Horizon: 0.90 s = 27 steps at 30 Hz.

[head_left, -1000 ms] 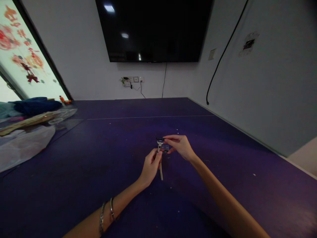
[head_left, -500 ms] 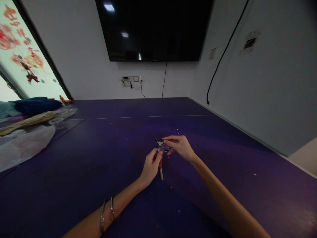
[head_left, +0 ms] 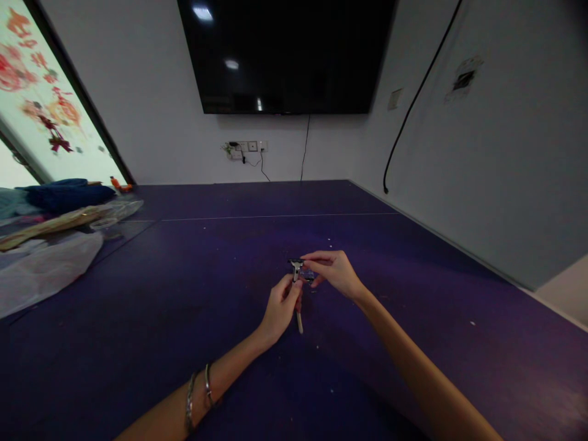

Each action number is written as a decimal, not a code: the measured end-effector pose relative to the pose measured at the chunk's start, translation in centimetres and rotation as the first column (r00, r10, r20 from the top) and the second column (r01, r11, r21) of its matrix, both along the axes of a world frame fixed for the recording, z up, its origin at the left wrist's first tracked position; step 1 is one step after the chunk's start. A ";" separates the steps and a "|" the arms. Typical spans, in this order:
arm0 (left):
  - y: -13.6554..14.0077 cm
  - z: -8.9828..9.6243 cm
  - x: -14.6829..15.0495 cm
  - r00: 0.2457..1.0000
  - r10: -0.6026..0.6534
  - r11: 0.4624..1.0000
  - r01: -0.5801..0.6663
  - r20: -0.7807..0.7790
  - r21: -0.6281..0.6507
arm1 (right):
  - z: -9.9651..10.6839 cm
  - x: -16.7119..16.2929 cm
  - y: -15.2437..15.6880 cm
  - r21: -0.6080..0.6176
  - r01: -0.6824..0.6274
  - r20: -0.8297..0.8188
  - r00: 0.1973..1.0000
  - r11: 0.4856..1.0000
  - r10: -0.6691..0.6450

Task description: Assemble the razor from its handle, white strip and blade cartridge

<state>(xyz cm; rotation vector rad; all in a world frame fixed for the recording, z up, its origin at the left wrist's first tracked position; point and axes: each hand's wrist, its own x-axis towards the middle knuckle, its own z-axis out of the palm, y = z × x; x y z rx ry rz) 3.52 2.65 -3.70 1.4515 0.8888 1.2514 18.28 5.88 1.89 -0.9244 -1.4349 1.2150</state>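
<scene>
My left hand [head_left: 278, 311] is closed round the handle of a razor [head_left: 296, 267], whose pale handle end pokes out below the fingers. The razor is upright, with its dark, T-shaped head at the top. From the right, my right hand [head_left: 334, 272] pinches the right end of that head between thumb and forefinger. Beneath the right fingers is a small, see-through, dark-edged piece [head_left: 307, 276]; whether those fingers hold it I cannot tell. Both hands are above the purple surface [head_left: 184, 343].
On the left, a white plastic sheet [head_left: 50, 269], a dark blue cloth [head_left: 68, 196] and an orange item [head_left: 120, 185] lie in a heap. A television [head_left: 294, 55] hangs on the far wall above sockets [head_left: 250, 146]. A black cable [head_left: 418, 92] runs down the right wall.
</scene>
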 end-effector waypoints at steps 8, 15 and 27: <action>0.1 0.0 0.0 1.000 -0.002 1.000 0.002 -0.011 -0.008 | -0.3 0.1 0.1 0.056 -0.029 0.011 1.000 0.998 0.028; 0.0 0.0 0.2 0.999 0.024 1.000 -0.025 -0.043 -0.017 | -0.4 0.1 0.2 0.108 -0.030 0.048 0.999 0.994 0.025; -0.5 -0.1 0.8 0.996 0.079 0.994 -0.080 -0.031 -0.069 | -0.5 0.4 0.3 0.208 -0.076 0.160 0.986 0.975 0.042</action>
